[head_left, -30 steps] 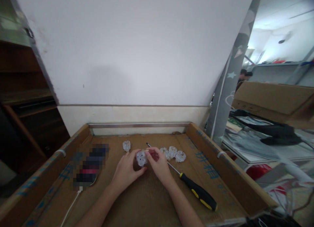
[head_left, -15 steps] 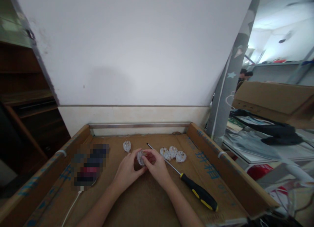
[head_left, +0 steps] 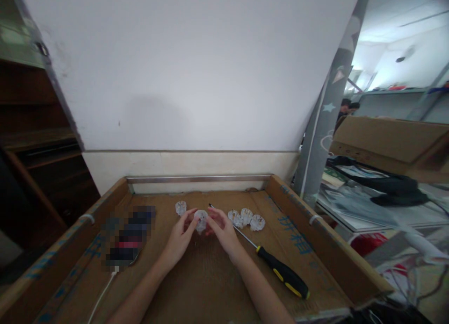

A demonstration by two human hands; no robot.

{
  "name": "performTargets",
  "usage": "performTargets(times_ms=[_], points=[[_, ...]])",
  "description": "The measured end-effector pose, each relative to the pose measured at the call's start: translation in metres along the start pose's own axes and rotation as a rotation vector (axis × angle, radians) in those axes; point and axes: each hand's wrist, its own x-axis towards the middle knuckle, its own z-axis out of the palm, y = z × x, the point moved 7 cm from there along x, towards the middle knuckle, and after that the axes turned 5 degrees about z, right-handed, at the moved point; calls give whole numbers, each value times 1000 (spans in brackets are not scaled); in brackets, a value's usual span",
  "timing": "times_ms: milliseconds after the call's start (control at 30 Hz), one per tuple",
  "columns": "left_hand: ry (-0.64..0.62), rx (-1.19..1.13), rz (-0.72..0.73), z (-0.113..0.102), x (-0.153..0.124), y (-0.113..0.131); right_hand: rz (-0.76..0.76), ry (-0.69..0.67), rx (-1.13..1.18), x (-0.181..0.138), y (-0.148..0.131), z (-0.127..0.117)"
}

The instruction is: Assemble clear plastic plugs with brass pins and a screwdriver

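Observation:
Both my hands meet over the middle of a cardboard tray [head_left: 301, 230]. My left hand [head_left: 179, 239] and my right hand [head_left: 221, 232] pinch a small clear plastic part [head_left: 201, 219] between their fingertips, just above the tray floor. One more clear part [head_left: 181, 207] lies to the left of it. Three others [head_left: 246, 218] lie in a row to the right. A screwdriver [head_left: 277, 269] with a black and yellow handle lies on the tray to the right of my right wrist, its thin shaft running up past my right hand.
A blurred dark object [head_left: 129, 235] with a white cable [head_left: 101, 296] lies on the tray's left side. A white wall stands behind the tray. A grey post [head_left: 324, 123] rises at the right, with cardboard boxes [head_left: 389, 141] and clutter beyond. Another person's head [head_left: 345, 106] shows far right.
My hands have shifted a little farther up the tray with the clear part. My fingers now hold it by the tips instead of cupping it.

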Motion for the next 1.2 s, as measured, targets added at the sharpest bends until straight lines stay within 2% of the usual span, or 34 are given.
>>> performTargets(times_ms=[133, 367, 600, 1033, 1100, 1200], points=[[-39, 9, 24, 4, -1, 3, 41, -9, 8, 1, 5, -1], [-61, 77, 71, 3, -6, 18, -9, -3, -10, -3, -7, 0], [-66, 22, 78, 5, -5, 15, -31, -43, -35, -3, -7, 3], [-43, 6, 81, 4, -5, 18, -210, 33, -320, -10, -21, -1], [-32, 4, 95, 4, -5, 18, -247, 65, -367, -13, -24, -2], [6, 15, 137, 1, -4, 20, -284, 44, -397, -15, -28, 0]])
